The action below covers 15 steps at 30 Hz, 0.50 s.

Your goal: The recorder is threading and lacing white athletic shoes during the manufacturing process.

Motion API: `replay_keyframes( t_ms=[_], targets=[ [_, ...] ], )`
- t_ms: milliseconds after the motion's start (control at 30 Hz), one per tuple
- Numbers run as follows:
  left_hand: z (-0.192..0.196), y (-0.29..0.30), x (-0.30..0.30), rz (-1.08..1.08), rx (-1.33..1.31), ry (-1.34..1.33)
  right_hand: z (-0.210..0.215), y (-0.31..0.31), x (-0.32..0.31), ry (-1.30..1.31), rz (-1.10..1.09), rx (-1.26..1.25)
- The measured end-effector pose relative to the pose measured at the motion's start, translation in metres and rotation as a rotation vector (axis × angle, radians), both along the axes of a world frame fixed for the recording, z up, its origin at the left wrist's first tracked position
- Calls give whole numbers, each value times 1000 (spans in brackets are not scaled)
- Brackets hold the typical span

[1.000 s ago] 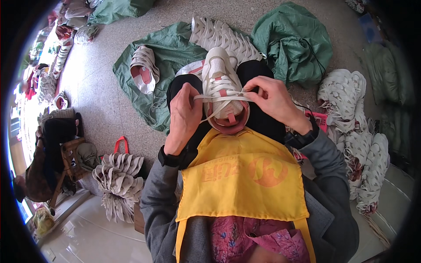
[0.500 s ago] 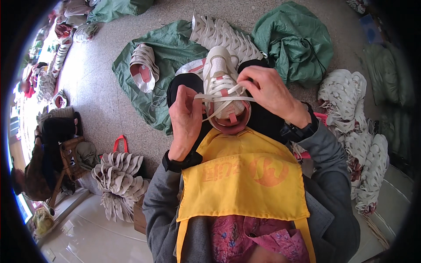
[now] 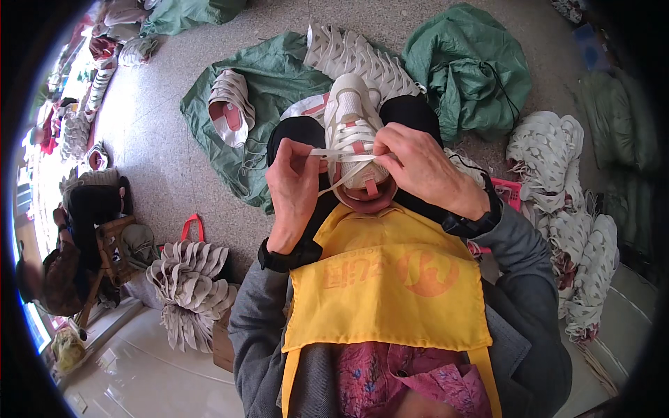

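Observation:
A white and beige sneaker [image 3: 350, 104] with a pink lining and pink heel tab lies between my knees, its toe pointing away from me. White shoelace [image 3: 343, 155] crosses over its opening. My left hand [image 3: 293, 188], on the left of the shoe, pinches one stretch of lace between thumb and fingers. From the right, my right hand [image 3: 426, 167] is closed at the laced eyelets, its fingertips on the lace there. Part of the lace hangs in a loop toward the heel. My right fingers partly hide the shoe's right side.
Beyond my knees lies a green sack [image 3: 261, 83] with a shoe upper [image 3: 230, 108] on it. Stacked uppers [image 3: 362, 59] and a green bundle [image 3: 465, 70] are behind. More uppers [image 3: 550, 160] pile at right, others [image 3: 188, 279] at left. Another person [image 3: 70, 265] sits far left.
My right hand has moved in a little toward the left and down, closer to the shoe's opening. My left hand stays almost where it was, still pinching the lace.

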<state>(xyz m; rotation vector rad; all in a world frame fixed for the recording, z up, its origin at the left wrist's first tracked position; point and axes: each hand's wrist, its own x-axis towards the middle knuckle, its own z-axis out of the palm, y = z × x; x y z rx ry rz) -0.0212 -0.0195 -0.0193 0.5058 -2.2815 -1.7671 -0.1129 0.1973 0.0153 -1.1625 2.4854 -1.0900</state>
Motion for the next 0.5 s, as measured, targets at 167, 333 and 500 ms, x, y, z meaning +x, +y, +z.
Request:
replay_keyframes(
  t_ms=[167,333,500],
  targets=[
    [-4,-1,-1,17,5,11,3,3,-6,-161,12,-12],
    [-10,4,3,-30,1,37,5,11,-14,233,11,-48],
    [-1,10,3,-53,-61,16,5,22,-7,364,96,1]
  ],
)
